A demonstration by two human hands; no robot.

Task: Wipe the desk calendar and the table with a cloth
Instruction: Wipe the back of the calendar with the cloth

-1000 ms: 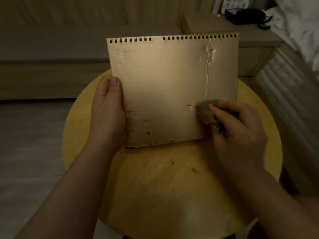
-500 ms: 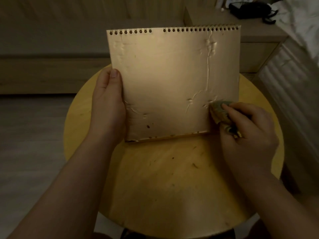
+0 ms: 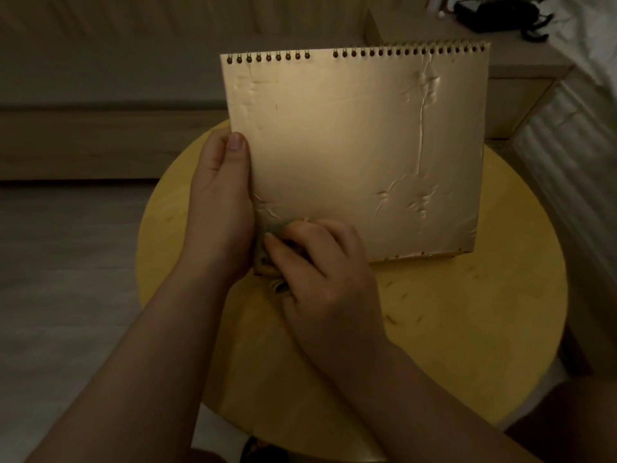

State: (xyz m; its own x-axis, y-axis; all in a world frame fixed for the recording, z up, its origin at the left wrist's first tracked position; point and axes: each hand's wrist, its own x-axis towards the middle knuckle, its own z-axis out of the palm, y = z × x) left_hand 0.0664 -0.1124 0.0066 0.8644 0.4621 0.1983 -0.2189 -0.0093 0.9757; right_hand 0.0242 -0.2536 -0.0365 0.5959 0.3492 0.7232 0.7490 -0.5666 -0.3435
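Left hand (image 3: 218,208) gripping desk calendar (image 3: 360,152) edge, thumb flat on it; right hand (image 3: 320,262) fingers curled, pressing cloth (image 3: 273,230) on lower-left corner

Dented golden desk calendar (image 3: 350,155) stands upright on round yellow table (image 3: 467,329); crumpled greenish cloth (image 3: 272,243) presses its lower-left corner

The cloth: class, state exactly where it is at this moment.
In the head view, the cloth is gripped by the right hand against the desk calendar's lower-left corner, beside the left hand.
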